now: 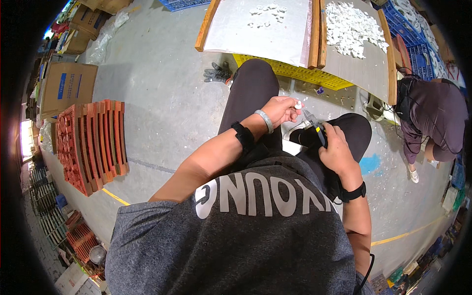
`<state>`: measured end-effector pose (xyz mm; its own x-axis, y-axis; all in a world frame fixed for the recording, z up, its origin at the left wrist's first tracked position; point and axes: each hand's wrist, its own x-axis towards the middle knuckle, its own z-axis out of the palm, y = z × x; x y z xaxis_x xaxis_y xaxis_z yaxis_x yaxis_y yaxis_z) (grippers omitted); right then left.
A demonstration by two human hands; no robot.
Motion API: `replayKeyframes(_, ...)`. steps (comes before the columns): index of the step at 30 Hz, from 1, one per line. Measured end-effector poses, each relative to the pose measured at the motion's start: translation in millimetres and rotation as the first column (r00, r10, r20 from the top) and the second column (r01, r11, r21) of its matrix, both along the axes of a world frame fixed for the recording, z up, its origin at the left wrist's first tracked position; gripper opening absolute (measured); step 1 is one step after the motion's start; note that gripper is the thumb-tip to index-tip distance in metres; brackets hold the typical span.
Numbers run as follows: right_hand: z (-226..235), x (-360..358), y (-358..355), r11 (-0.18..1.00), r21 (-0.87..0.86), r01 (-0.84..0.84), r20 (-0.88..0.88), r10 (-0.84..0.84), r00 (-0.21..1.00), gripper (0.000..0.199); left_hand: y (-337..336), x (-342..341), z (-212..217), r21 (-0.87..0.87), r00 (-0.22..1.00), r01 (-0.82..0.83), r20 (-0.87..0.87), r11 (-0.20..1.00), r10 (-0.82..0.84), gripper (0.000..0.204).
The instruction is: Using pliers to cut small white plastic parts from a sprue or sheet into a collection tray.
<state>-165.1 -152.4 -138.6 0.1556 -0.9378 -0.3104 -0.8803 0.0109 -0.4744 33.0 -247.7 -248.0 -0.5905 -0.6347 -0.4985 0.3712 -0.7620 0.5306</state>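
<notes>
Above my lap, my left hand (284,111) pinches a small white piece (298,105) between thumb and fingertips. My right hand (338,151) is wrapped around a pair of pliers (319,132) with dark handles and a yellow mark. The metal jaws point up and left, close to the white piece; whether they touch it I cannot tell. Beyond my knees, a few similar white pieces (268,14) lie scattered on a white board (246,37). A large heap of white pieces (355,29) covers much of the wood-edged tray to its right.
A yellow crate (314,77) supports the boards. On the floor beside my left knee lies a dark glove (217,73). Stacked red slatted pieces (93,146) and a cardboard box (69,89) stand at left. Another person (432,118) sits at right, near blue crates (424,58).
</notes>
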Motion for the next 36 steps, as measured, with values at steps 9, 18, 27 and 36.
replayKeyframes(9, 3, 16, -1, 0.998, -0.067, -0.005, -0.127, -0.004, 0.992, 0.06, 1, -1, -9, -0.01, 1.0, 0.005, -0.021, 1.0, -0.005, 0.016)
replayKeyframes(18, -5, 19, -2, 0.999, -0.034, -0.029, -0.153, 0.024, 0.988, 0.057, 0, -3, -10, -0.037, 1.0, -0.015, 0.01, 0.999, 0.016, 0.013)
replayKeyframes(27, 0, 19, 4, 0.994, -0.098, 0.04, -0.129, -0.053, 0.99, 0.06, -2, 0, -2, 0.047, 0.996, -0.064, -0.056, 0.997, 0.066, 0.014)
replayKeyframes(36, -1, 30, 0, 0.994, -0.102, 0.029, -0.228, -0.052, 0.972, 0.064, -1, -1, -12, -0.003, 0.994, -0.057, -0.096, 0.998, 0.057, 0.012)
